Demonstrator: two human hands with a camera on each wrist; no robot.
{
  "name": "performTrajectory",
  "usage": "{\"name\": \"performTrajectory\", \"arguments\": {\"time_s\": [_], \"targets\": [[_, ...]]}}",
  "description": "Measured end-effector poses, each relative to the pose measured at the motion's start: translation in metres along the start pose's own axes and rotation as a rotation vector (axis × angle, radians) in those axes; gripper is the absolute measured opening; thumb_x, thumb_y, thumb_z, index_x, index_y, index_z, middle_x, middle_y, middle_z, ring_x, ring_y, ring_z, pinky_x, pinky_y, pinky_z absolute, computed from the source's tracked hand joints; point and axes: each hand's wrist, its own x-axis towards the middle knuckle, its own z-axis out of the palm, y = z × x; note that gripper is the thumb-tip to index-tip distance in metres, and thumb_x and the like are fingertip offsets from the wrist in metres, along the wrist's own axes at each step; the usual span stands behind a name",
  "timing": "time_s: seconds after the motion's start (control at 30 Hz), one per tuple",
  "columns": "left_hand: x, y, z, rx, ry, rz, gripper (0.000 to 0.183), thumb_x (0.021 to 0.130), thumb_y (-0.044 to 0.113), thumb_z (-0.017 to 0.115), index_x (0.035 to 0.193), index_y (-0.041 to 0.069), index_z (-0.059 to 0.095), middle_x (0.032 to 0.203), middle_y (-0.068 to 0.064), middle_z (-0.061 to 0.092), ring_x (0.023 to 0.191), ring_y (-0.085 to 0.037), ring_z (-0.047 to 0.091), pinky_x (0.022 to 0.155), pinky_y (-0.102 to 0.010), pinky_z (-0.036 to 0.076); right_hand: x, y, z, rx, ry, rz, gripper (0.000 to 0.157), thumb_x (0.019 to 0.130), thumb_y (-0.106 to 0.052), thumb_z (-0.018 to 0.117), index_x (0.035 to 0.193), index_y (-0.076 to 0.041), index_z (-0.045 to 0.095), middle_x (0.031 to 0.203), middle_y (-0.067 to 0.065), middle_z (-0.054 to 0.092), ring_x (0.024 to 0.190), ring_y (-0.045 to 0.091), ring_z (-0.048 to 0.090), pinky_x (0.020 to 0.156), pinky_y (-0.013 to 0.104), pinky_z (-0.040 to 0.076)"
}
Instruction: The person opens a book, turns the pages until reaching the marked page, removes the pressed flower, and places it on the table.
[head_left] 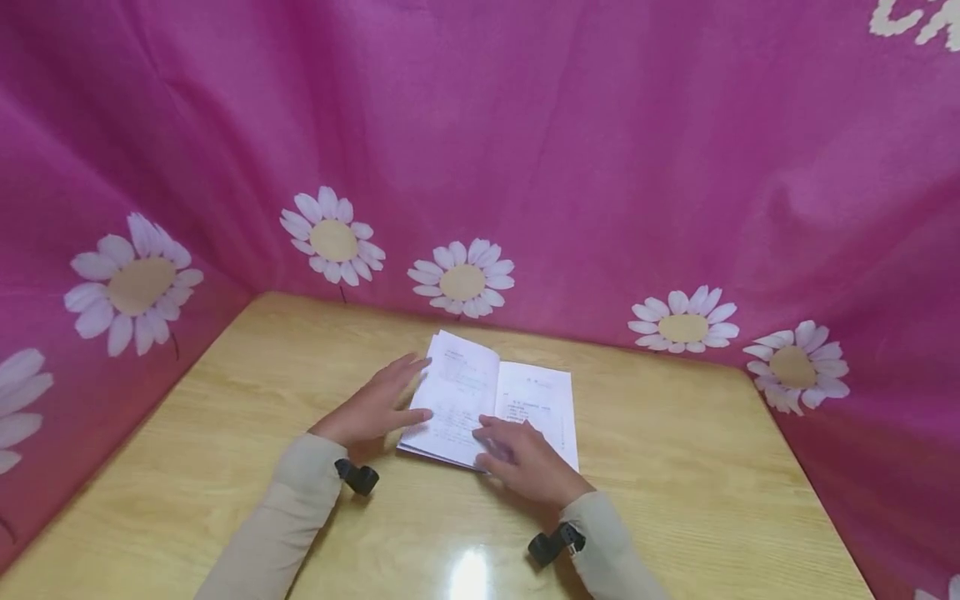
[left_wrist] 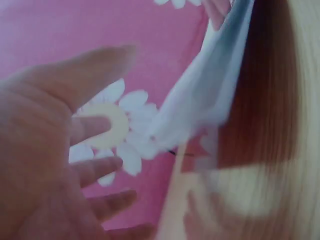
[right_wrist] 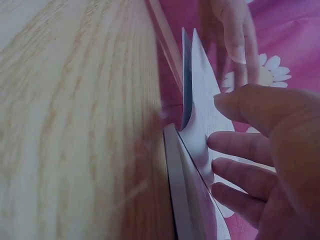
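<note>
An open book (head_left: 459, 383) with printed white pages lies on the table in the head view. My left hand (head_left: 378, 406) is at its left edge, thumb and fingertips over the margin of the left page. In the left wrist view that hand's fingers are spread and loose, with the blurred book (left_wrist: 205, 85) beyond them. My right hand (head_left: 528, 467) lies over the lower middle of the book, near the fold. The right wrist view shows its fingertips (right_wrist: 220, 141) against a page, with the left-hand leaves raised off the table.
The wooden table (head_left: 697, 475) carries the book. A pink cloth (head_left: 570, 167) printed with white daisies rises along the table's back and both sides. Black straps with small cameras (head_left: 360, 477) sit at both sleeve cuffs.
</note>
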Motion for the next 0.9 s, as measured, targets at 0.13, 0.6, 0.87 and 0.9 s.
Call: {"name": "performTrajectory", "arguments": {"time_s": [0.13,0.6,0.87,0.9], "targets": [[0.002,0.016,0.004,0.191,-0.022,0.077,0.08,0.081,0.046,0.075,0.148,0.02,0.041,0.16,-0.009,0.019,0.146,-0.036,0.008,0.113,-0.061,0.012,0.001,-0.004,-0.003,-0.06,-0.007,-0.019,0.042,0.094,-0.034,0.062,0.128,-0.011,0.062,0.144,0.009,0.048,0.134,0.026,0.043,0.11,0.064,0.018],[0.001,0.029,0.026,0.269,-0.224,0.009,0.065,0.086,0.052,0.066,0.143,0.027,0.049,0.157,-0.009,0.028,0.144,-0.04,0.016,0.11,-0.067,0.009,-0.002,0.0,-0.006,-0.04,-0.02,0.021,0.043,0.094,-0.036,0.061,0.132,-0.015,0.06,0.149,0.003,0.043,0.139,0.02,0.036,0.115,0.057,0.008],[0.0,0.024,0.038,0.307,-0.251,-0.035,0.063,0.087,0.048,0.066,0.144,0.029,0.047,0.157,-0.007,0.028,0.145,-0.039,0.014,0.109,-0.068,0.011,-0.013,0.016,-0.004,0.027,0.062,0.093,0.067,0.092,-0.043,0.062,0.146,-0.008,0.042,0.154,0.014,0.034,0.143,0.031,0.026,0.115,0.056,0.012],[-0.001,0.024,0.039,0.313,-0.255,-0.038,0.063,0.087,0.048,0.066,0.144,0.029,0.047,0.157,-0.007,0.028,0.145,-0.039,0.014,0.109,-0.068,0.012,-0.016,0.019,-0.006,0.026,0.082,0.126,0.071,0.091,-0.044,0.062,0.147,-0.007,0.039,0.154,0.016,0.031,0.143,0.034,0.023,0.115,0.057,0.012]]}}
